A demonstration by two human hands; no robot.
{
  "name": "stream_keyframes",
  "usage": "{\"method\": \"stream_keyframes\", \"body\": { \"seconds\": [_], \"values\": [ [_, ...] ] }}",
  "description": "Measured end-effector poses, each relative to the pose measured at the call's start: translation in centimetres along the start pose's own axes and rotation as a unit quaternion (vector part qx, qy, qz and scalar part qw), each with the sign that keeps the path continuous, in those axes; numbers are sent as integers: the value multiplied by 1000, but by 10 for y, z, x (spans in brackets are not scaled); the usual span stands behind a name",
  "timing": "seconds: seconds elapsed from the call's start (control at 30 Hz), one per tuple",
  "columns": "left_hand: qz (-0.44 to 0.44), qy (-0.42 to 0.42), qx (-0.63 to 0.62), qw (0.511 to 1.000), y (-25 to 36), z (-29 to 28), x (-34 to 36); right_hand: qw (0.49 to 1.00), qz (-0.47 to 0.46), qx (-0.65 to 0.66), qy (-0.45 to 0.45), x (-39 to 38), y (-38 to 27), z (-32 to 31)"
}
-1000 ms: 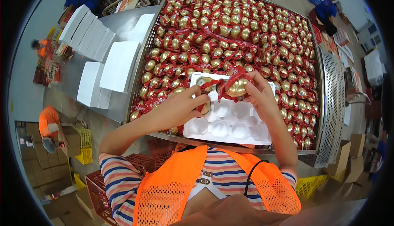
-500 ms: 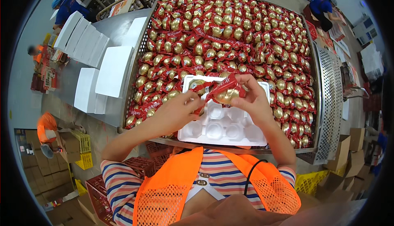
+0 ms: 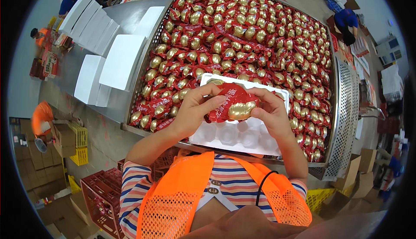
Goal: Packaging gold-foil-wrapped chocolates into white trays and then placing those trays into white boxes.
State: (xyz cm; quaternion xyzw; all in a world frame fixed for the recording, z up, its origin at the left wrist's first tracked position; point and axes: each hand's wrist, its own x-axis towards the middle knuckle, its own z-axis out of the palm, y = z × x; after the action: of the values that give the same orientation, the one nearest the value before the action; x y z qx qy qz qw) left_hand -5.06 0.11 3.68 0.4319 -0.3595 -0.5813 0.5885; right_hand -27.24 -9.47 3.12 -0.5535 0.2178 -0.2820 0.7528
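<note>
A gold and red wrapped egg (image 3: 241, 111) is held up between my two hands, its red wrapper spread out flat on the left side. My left hand (image 3: 196, 108) pinches the wrapper's left end between thumb and fingers. At the egg's right side, my right hand (image 3: 273, 109) grips it with thumb and fingertips. Just below lies a white moulded tray (image 3: 260, 145) with round hollows, tilted slightly and resting over the wrapped eggs at the bin's near edge. Its front hollows show nothing in them; a gold piece (image 3: 215, 82) shows at its far left corner, and my hands hide the middle.
A large metal bin (image 3: 130, 124) holds rows of red and gold wrapped eggs (image 3: 216, 48). Stacked white trays (image 3: 123, 61) stand on a metal table at left. Red crates (image 3: 102, 195), yellow crates (image 3: 320, 199) and cardboard boxes lie around. Several other people work farther off.
My left hand has moved up to the wrapper, which is now spread wider with the egg turned. The tray appears slightly rotated, and the whole view has shifted a little.
</note>
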Motion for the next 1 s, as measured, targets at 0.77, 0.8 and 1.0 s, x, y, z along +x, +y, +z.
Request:
{"method": "stream_keyframes", "body": {
  "seconds": [0.77, 0.8, 1.0],
  "values": [
    [80, 151, 531, 830, -38, -208, 79, 694, -112, -706, -87, 9, 9, 46],
    [79, 151, 530, 831, -44, -211, 85, 694, -110, -706, -88, 12, 1, 46],
    [58, -71, 581, 809, -52, -184, 100, 708, -44, -688, -155, 23, -19, 52]
  ]
}}
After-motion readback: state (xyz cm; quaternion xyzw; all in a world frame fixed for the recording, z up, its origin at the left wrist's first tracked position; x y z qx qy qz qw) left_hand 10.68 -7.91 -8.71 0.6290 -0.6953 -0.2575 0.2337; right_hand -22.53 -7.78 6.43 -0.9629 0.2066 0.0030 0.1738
